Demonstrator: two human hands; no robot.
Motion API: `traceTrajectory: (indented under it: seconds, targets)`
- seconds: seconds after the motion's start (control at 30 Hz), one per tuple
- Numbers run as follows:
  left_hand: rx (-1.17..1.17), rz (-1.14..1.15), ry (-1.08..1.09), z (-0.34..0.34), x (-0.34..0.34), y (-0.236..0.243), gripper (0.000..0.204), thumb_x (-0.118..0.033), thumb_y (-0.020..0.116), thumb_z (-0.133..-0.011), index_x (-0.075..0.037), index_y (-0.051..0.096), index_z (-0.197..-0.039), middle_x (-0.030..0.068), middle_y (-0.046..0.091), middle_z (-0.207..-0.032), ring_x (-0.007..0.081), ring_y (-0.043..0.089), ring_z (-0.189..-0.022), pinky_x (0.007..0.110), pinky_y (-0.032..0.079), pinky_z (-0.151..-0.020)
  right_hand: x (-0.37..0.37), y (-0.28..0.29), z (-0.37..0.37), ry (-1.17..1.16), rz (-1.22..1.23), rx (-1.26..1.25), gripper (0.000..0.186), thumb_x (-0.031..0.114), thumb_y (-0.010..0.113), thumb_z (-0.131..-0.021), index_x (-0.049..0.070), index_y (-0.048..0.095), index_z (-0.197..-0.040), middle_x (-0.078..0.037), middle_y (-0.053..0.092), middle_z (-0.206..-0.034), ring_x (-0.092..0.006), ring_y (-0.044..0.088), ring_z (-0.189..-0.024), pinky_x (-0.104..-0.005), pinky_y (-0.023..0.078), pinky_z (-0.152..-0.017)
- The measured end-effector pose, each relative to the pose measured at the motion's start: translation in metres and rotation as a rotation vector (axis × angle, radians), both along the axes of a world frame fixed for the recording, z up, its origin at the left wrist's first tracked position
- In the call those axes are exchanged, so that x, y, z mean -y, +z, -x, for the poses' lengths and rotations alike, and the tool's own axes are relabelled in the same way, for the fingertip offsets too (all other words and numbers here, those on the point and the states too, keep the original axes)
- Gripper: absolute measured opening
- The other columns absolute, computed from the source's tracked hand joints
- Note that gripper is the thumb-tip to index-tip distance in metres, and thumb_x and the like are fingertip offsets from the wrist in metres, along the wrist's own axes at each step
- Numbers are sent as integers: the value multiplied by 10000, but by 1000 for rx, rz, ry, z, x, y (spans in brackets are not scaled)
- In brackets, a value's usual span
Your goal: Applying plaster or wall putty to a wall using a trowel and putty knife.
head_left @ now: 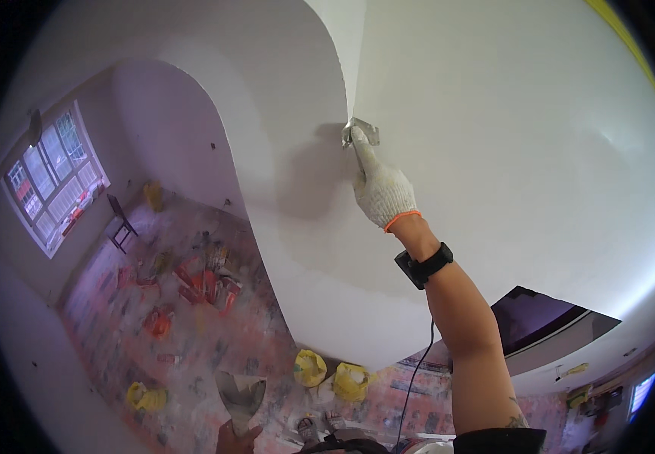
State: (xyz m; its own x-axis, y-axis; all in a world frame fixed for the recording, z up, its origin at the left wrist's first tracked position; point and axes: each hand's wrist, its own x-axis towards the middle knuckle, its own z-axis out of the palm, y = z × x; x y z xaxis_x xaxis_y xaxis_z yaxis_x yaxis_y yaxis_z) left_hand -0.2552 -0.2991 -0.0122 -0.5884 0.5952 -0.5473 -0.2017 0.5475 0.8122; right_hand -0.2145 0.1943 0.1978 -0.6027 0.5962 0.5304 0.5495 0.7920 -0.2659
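Observation:
My right hand [383,185], in a white knitted glove with an orange cuff, is raised high and closed around a putty knife [370,134]. One finger lies stretched along the tool. Its metal blade meets the white plastered surface [448,151] at the lower end of a corner line, beside a curved edge. Low in the picture, my left hand [238,440] grips a second, wider scraper [241,397], blade upward and apart from the wall. Only part of that hand shows. A black band with a small box [423,265] sits on my right wrist.
Far below, the floor [191,340] is dusty and strewn with red bags [205,283]. Yellow sacks [310,368] stand near my feet. A dark chair [120,224] is by the window [55,174]. A black cable [417,374] hangs beside my right arm.

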Motion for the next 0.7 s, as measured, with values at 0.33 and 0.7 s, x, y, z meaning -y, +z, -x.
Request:
traceTrajectory:
  seconds: [0.33, 0.7]
  targets:
    - [115, 22, 108, -9, 15, -17, 283, -126, 779, -883, -46, 520, -966, -1, 490, -553, 109, 443, -396, 298, 336, -374, -4, -51, -1, 1, 15, 75, 829, 65, 559, -869, 229, 212, -1603, -170, 692, -900, -393, 676, -734, -507, 553, -653]
    - [176, 21, 196, -25, 28, -23, 261, -86, 761, -887, -39, 519, -974, 10, 497, -574, 109, 454, -413, 295, 348, -377, -11, -130, -17, 78, -38, 82, 776, 64, 546, -885, 236, 252, -1583, -223, 697, -898, -456, 663, -760, -545, 538, -684]
